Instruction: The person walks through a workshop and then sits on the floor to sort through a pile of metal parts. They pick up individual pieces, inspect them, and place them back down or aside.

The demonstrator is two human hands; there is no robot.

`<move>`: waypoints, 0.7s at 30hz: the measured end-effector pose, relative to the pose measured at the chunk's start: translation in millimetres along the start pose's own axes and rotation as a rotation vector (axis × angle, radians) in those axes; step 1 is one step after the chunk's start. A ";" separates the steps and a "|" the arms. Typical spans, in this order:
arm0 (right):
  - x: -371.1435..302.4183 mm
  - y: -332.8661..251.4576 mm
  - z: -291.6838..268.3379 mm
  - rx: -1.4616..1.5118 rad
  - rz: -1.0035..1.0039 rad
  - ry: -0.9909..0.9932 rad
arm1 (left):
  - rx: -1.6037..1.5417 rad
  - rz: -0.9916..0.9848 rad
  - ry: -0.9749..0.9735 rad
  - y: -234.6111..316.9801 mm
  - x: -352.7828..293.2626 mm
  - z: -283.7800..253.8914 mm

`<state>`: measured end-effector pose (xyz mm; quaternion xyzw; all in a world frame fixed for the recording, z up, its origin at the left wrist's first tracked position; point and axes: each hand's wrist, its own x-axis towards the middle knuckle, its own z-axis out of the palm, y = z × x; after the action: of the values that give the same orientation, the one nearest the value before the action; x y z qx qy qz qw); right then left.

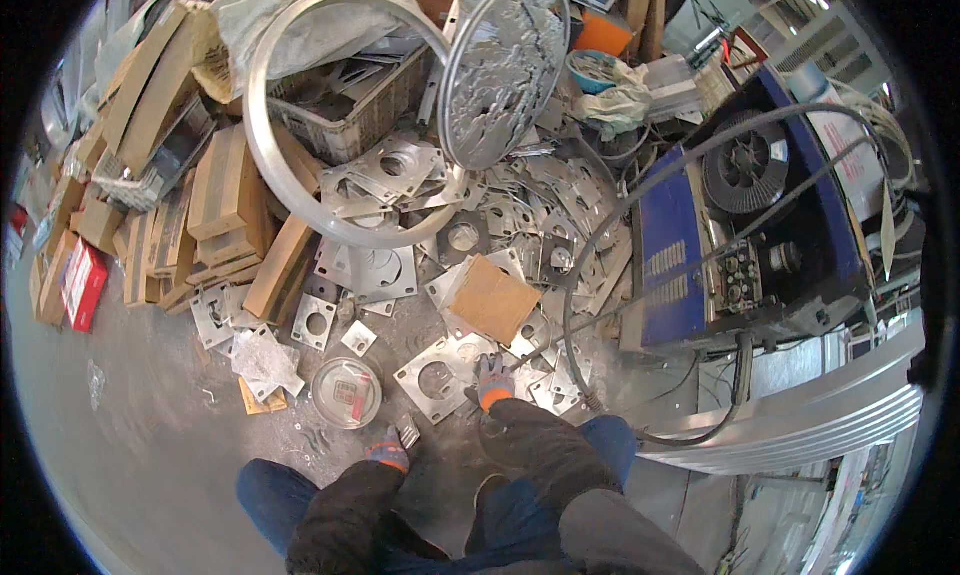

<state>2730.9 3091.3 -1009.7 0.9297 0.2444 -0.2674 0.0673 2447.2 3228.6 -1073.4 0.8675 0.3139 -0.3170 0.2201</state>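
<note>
My left hand [388, 452], in a grey glove with an orange cuff, is closed on a small ridged metal piece [408, 433] low over the floor. Just beyond it stands a round clear-lidded tub [346, 392] with a red-and-white label. My right hand [495, 379], gloved alike, reaches to the metal plates with its fingers stretched out. Beside its fingertips lies a square metal plate with a large round hole [437, 378]. A brown cardboard piece [495, 299] rests on plates farther out. Whether the right fingertips press on a plate is hard to make out.
Behind the heaped metal plates [560, 210] a large metal ring [262, 140] and a round silvery disc [503, 73] lean upright. Cardboard boxes [222, 190] and a red box [84, 285] are stacked left. A blue machine with a wire spool [668, 245] stands right, a looping black cable [568, 315] before it.
</note>
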 end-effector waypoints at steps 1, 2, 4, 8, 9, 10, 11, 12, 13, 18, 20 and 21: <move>-2.9 -3.5 2.3 0.007 0.029 0.012 | 0.058 0.026 0.014 -2.4 1.8 3.4; -4.2 -5.6 4.9 -0.001 0.057 0.024 | 0.103 0.050 0.031 -3.9 3.2 3.6; -2.0 -7.0 8.9 0.051 0.100 0.119 | 0.064 0.035 -0.088 -3.9 0.4 -6.7; 11.7 -4.5 16.8 0.241 0.207 0.088 | -0.285 -0.039 -0.093 14.0 -24.1 -57.9; 14.8 -4.1 19.0 0.217 0.205 0.090 | -0.271 -0.072 -0.122 21.2 -31.3 -71.1; 16.4 -3.0 21.5 0.201 0.184 0.076 | -0.257 -0.102 -0.116 27.5 -39.0 -81.5; 18.6 -2.6 23.0 0.143 0.180 0.016 | -0.236 -0.106 -0.117 33.4 -44.6 -89.7; 18.5 -0.2 25.1 0.196 0.146 -0.021 | -0.212 -0.101 -0.085 37.7 -48.0 -95.5; 19.9 2.1 25.6 0.294 0.105 0.029 | -0.211 -0.089 -0.074 40.2 -50.1 -98.2; 34.2 34.2 13.4 0.947 -0.142 0.142 | -0.170 -0.028 -0.097 35.8 -46.7 -88.3; 51.2 53.8 0.9 1.184 -0.115 0.141 | -0.267 -0.044 -0.088 35.5 -47.6 -87.7; 62.7 64.1 -6.5 1.188 -0.062 0.147 | -0.235 -0.045 -0.073 36.9 -49.9 -90.0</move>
<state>2811.6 3063.4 -1037.7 0.8166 0.0840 -0.2949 -0.4889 2479.5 3234.6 -969.1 0.8164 0.3600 -0.3142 0.3243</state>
